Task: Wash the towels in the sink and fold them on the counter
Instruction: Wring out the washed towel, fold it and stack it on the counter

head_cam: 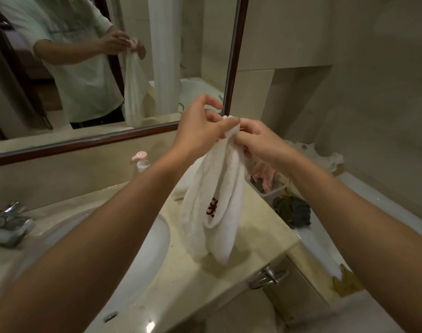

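While hanging above the counter (248, 239), white towel (212, 207), left hand (200, 126) and right hand (260, 140) grip pinching its top.

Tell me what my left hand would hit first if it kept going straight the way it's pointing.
Probably the mirror's dark frame. The left hand, pinching the white towel, points forward and slightly right toward it; depth is hard to judge.
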The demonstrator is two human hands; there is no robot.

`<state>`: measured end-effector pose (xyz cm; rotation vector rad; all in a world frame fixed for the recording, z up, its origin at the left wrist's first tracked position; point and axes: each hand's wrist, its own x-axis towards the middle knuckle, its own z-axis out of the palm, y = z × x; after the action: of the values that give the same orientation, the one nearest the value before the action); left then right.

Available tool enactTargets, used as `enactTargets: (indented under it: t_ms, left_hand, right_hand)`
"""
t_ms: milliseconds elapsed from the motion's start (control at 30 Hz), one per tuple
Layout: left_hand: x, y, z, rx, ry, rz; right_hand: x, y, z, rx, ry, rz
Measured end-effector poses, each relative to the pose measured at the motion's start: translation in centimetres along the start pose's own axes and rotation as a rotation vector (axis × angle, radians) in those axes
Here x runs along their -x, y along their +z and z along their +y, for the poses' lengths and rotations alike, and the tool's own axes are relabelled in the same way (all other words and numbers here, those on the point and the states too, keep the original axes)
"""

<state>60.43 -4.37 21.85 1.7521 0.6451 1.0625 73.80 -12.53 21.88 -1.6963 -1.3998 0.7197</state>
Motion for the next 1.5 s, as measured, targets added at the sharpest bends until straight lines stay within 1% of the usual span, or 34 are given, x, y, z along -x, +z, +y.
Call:
enactTargets:
  t_ms: [33,100,133,167,233,300,367,467,567,633,667,733,767,800,867,900,967,1033,1167,1233,1267,1333,1367,1433,1500]
  left_hand:
    - [0.6,-0.3,-0.9,0.025,0.004,0.033]
    - [2.4,-1.4,-4.6,0.021,-0.031,0.086]
    - [3.5,-2.0,-7.2,-0.024,-0.078,0.069]
    - [4.6,-2.6,-9.9,-0.093,-0.139,0.009]
    - [6.7,-3.4,-15.1,-0.227,-0.250,-0.199]
    - [8.0,-3.1,-17.5,-0.285,-0.265,-0.404]
    - [8.2,-2.0,-17.9,-0.295,-0.231,-0.498]
    - [7.7,-0.6,-18.4,-0.345,-0.192,-0.513]
    - [8.0,0.6,-19.6,-0.430,-0.222,-0.572]
    - [9.1,1.4,-20.3,-0.472,-0.177,-0.538]
    - [9.9,1.9,-20.3,-0.439,-0.157,-0.479]
    - [11.6,2.7,-20.6,-0.277,-0.209,-0.335]
    - [12.5,3.0,-20.8,-0.205,-0.241,-0.305]
    - [13.3,3.2,-20.8,-0.163,-0.254,-0.329]
    - [14.6,3.5,-21.3,-0.226,-0.177,-0.440]
    - [15.1,3.4,-21.9,-0.299,-0.105,-0.485]
    - [15.5,3.1,-23.0,-0.454,0.023,-0.531]
    - [15.4,2.4,-23.7,-0.544,0.136,-0.559]
    - [15.3,1.8,-22.7,-0.562,0.421,-0.564]
    - [15.7,1.7,-22.3,-0.564,0.521,-0.657]
    - [15.8,1.6,-22.0,-0.593,0.522,-0.721]
    - [15.7,1.5,-21.6,-0.718,0.399,-0.813]
    - [15.4,1.6,-21.2,-0.823,0.302,-0.838]
    - [14.4,2.0,-20.0,-1.122,0.146,-0.872]
    - [13.8,2.2,-19.6,-1.352,0.079,-0.908]
  right_hand:
    - [0.1,0.1,0.2,0.011,-0.005,0.018]
    - [0.3,0.1,0.6,0.003,-0.025,0.053]
    - [0.4,0.0,0.7,-0.014,-0.038,0.066]
    - [0.6,-0.2,0.8,-0.034,-0.047,0.071]
    - [1.0,-0.8,0.8,-0.050,-0.066,0.063]
    - [1.3,-1.5,0.9,-0.019,-0.066,0.032]
    - [1.4,-2.1,1.2,0.016,-0.060,-0.008]
    - [1.3,-2.8,1.7,-0.002,-0.061,-0.027]
    - [1.4,-3.7,2.5,-0.031,-0.051,0.026]
    - [1.5,-4.3,3.1,-0.031,-0.049,0.066]
    - [1.7,-4.6,3.3,-0.041,-0.046,0.090]
    - [2.0,-5.3,3.8,-0.086,-0.036,0.149]
    - [2.1,-5.5,4.1,-0.106,-0.028,0.178]
    - [2.2,-5.8,4.5,-0.117,-0.015,0.205]
    - [2.3,-6.0,5.1,-0.119,0.015,0.246]
    - [2.3,-6.1,5.3,-0.120,0.023,0.255]
    - [2.4,-6.2,5.5,-0.133,0.030,0.259]
    - [2.5,-6.4,5.7,-0.134,0.034,0.264]
    - [2.6,-7.1,6.0,-0.180,0.049,0.289]
    - [2.5,-7.8,6.3,-0.242,0.069,0.340]
    - [2.5,-8.1,6.5,-0.253,0.076,0.355]
    - [2.6,-8.1,6.7,-0.211,0.079,0.335]
    - [2.6,-7.9,6.9,-0.172,0.084,0.306]
    - [2.5,-7.5,7.4,-0.092,0.100,0.260]
    - [2.3,-7.2,7.8,-0.047,0.105,0.257]
